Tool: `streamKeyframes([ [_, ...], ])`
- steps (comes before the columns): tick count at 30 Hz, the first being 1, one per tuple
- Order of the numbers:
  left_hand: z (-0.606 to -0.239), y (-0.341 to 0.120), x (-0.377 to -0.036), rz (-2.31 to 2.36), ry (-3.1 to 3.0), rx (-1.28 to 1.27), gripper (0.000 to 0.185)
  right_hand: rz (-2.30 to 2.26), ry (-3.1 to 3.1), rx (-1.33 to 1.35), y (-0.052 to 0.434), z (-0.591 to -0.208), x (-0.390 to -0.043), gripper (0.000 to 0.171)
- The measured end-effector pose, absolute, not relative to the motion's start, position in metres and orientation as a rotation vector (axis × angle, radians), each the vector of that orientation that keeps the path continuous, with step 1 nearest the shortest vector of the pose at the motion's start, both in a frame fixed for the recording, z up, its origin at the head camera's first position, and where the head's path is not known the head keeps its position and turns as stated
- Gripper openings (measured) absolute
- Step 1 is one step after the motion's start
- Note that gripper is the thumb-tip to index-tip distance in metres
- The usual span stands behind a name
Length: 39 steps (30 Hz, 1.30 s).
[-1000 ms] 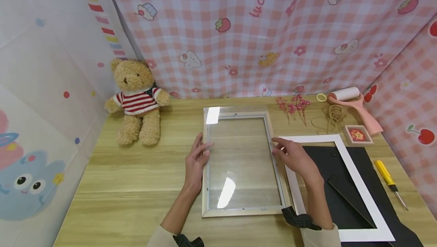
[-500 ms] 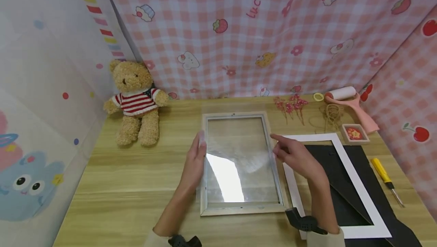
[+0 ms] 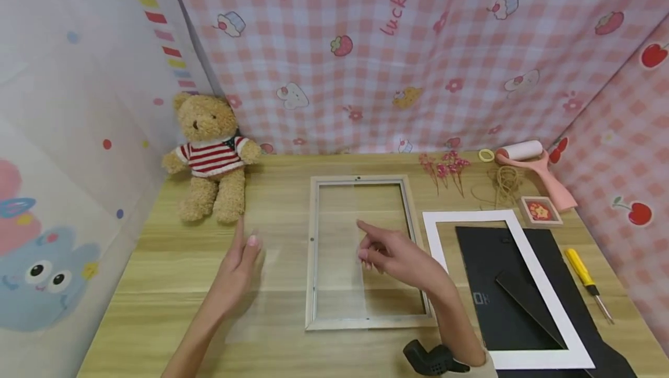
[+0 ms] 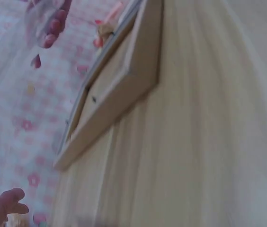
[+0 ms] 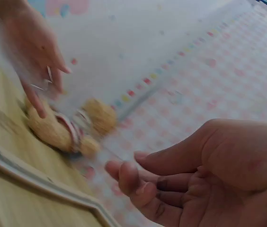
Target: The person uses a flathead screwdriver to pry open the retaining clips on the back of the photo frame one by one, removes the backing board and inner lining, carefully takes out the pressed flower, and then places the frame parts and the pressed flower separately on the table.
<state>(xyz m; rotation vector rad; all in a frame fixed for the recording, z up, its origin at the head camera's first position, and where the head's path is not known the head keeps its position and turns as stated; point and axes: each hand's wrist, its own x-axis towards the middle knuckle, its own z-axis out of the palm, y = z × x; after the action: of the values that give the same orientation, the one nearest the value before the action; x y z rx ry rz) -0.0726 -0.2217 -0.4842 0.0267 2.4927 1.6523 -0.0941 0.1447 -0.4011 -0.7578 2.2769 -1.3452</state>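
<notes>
A person carries a clear glazing sheet (image 3: 308, 262) leftward off a wooden picture frame (image 3: 366, 323) lying flat on the worktop (image 3: 157, 285). The left hand (image 3: 237, 270) holds the sheet's left edge with fingers nearly straight; the right hand (image 3: 392, 253), fingers loosely bent and forefinger extended, meets its right edge over the frame's opening. The pane is almost invisible, so how firmly either hand grips it is hard to judge. It hangs just above the worktop, half over the frame and half to its left.

The risk lies in that light edge hold: the sheet could slip and drop onto the frame's left rail, chipping or scratching, or flex and smear under the fingers. A teddy bear (image 3: 211, 154) sits at the far left, near enough for a wide swing to knock it. To the right lie a white mat (image 3: 522, 238), a black backing board (image 3: 502, 291) and a yellow screwdriver (image 3: 582, 270).
</notes>
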Motion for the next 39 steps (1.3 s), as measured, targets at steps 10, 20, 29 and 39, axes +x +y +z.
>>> streamKeyframes([
  [10,-0.443,-0.262,-0.036,1.515,2.566,-0.010,0.077,-1.382,2.109,-0.847,0.090,-0.420,-0.084,0.065],
  [20,-0.465,-0.312,-0.010,1.457,2.670,-0.020,0.075,-1.376,1.873,-0.762,0.045,-0.436,-0.076,0.072],
  [29,-0.486,-0.346,0.004,1.333,2.737,-0.017,0.070,-1.413,1.751,-0.662,0.015,-0.453,-0.068,0.067],
  [39,-0.507,-0.370,0.017,1.331,2.871,0.131,0.067,-1.377,1.774,-0.658,-0.011,-0.467,-0.059,0.053],
])
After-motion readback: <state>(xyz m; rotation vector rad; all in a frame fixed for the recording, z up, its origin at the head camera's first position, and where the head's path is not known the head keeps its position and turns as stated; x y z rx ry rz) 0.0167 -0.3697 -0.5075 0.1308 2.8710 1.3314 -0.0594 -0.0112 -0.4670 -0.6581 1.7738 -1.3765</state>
